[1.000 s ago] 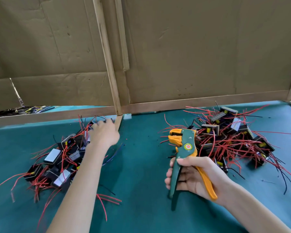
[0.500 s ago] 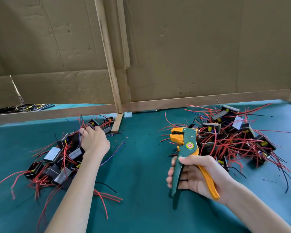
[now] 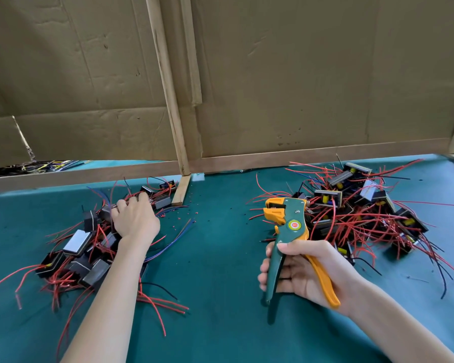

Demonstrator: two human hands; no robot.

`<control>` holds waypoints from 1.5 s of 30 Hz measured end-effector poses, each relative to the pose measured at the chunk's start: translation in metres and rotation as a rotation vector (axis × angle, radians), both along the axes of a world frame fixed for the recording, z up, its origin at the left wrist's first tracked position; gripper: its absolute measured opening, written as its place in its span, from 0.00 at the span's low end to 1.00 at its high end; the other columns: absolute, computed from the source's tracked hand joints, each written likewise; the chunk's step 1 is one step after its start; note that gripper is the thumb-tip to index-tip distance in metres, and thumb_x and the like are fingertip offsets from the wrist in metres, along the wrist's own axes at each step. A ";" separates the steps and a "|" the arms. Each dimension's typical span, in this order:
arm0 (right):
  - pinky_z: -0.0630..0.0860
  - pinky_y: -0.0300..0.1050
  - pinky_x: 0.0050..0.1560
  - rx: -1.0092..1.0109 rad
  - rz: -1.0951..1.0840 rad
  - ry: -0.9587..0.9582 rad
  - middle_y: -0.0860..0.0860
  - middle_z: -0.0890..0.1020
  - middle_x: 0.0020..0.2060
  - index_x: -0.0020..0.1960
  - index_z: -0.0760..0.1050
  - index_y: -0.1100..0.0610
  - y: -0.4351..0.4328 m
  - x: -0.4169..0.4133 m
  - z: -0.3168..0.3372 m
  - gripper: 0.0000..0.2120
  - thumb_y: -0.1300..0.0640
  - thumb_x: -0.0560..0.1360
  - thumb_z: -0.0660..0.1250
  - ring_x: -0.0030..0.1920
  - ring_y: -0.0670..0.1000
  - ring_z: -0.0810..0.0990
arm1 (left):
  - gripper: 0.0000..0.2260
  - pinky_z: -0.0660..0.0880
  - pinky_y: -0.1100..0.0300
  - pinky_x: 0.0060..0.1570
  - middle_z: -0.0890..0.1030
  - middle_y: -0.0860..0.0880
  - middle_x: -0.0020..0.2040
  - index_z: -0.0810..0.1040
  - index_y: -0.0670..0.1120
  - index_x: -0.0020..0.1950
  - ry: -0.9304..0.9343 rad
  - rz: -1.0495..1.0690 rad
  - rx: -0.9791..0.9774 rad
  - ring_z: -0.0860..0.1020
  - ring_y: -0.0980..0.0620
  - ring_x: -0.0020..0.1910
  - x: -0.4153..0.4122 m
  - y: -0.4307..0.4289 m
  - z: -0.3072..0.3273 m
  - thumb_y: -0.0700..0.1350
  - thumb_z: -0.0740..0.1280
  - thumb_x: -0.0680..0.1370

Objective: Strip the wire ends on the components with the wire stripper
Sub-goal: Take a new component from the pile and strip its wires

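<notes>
A left pile of black components (image 3: 76, 247) with red wires lies on the green mat (image 3: 220, 271). My left hand (image 3: 135, 222) rests on the pile's far part, its fingers curled down over one component (image 3: 106, 212). My right hand (image 3: 299, 273) grips the handles of the green and orange wire stripper (image 3: 291, 224), which stands upright with its jaws pointing left and nothing in them. A second pile of components (image 3: 364, 213) with red and black wires lies just right of the stripper.
A cardboard wall (image 3: 299, 87) on a wooden frame closes the back of the mat. A wooden post foot (image 3: 181, 191) stands beside the left pile. Small insulation scraps (image 3: 184, 213) and loose blue wires (image 3: 178, 234) lie near my left hand.
My left hand has drawn back from the far edge of the left pile and to the left, and its fingers have curled down onto a component. The right hand and stripper have barely moved.
</notes>
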State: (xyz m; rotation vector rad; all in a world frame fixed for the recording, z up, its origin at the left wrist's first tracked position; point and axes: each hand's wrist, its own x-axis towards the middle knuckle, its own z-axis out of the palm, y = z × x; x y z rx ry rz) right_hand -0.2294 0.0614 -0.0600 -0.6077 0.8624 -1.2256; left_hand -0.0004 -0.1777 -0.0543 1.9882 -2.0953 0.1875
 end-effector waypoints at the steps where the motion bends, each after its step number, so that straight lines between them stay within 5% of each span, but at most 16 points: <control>1: 0.80 0.59 0.47 0.000 -0.001 0.001 0.66 0.80 0.41 0.43 0.80 0.66 0.000 0.000 0.000 0.11 0.60 0.64 0.72 0.43 0.66 0.82 | 0.19 0.63 0.49 0.62 0.75 0.43 0.63 0.69 0.44 0.66 0.032 0.008 -0.013 0.67 0.40 0.65 0.002 -0.001 0.001 0.41 0.67 0.75; 9: 0.80 0.58 0.46 0.002 -0.012 0.000 0.66 0.80 0.41 0.43 0.81 0.66 0.001 0.000 0.001 0.10 0.61 0.67 0.68 0.42 0.66 0.82 | 0.18 0.62 0.50 0.64 0.68 0.42 0.65 0.72 0.41 0.64 -0.007 0.030 0.010 0.67 0.41 0.65 0.014 -0.005 0.000 0.42 0.67 0.75; 19: 0.81 0.58 0.46 0.008 -0.022 0.000 0.66 0.80 0.41 0.43 0.81 0.66 0.002 0.001 0.002 0.10 0.61 0.66 0.68 0.42 0.66 0.82 | 0.17 0.70 0.52 0.54 0.78 0.41 0.59 0.74 0.44 0.62 0.133 -0.045 0.103 0.75 0.41 0.59 0.023 -0.012 0.009 0.53 0.66 0.78; 24: 0.80 0.58 0.46 0.007 -0.025 0.006 0.66 0.80 0.41 0.43 0.80 0.66 0.002 0.001 0.002 0.10 0.60 0.65 0.69 0.42 0.66 0.82 | 0.10 0.70 0.51 0.52 0.80 0.43 0.57 0.71 0.46 0.60 0.340 -0.073 0.052 0.76 0.41 0.56 0.028 -0.009 0.012 0.46 0.64 0.80; 30: 0.81 0.58 0.46 0.008 -0.027 0.007 0.66 0.80 0.41 0.43 0.80 0.66 0.001 0.001 0.002 0.10 0.60 0.66 0.68 0.42 0.66 0.82 | 0.19 0.70 0.51 0.52 0.78 0.40 0.57 0.63 0.43 0.68 0.193 -0.030 0.092 0.77 0.40 0.55 0.027 -0.007 0.011 0.43 0.64 0.79; 37: 0.81 0.59 0.46 0.010 -0.034 -0.001 0.66 0.81 0.41 0.43 0.81 0.66 0.001 0.001 0.002 0.10 0.60 0.65 0.69 0.42 0.65 0.83 | 0.14 0.70 0.46 0.53 0.79 0.37 0.55 0.70 0.39 0.63 0.545 -0.106 -0.248 0.76 0.36 0.54 0.022 -0.002 0.021 0.37 0.63 0.78; 45: 0.81 0.59 0.46 0.009 -0.043 0.001 0.67 0.80 0.41 0.42 0.81 0.65 0.003 0.002 0.004 0.10 0.60 0.65 0.69 0.42 0.65 0.83 | 0.11 0.69 0.52 0.52 0.77 0.39 0.53 0.73 0.37 0.59 0.708 -0.404 -0.770 0.75 0.41 0.51 0.011 0.011 0.040 0.35 0.63 0.77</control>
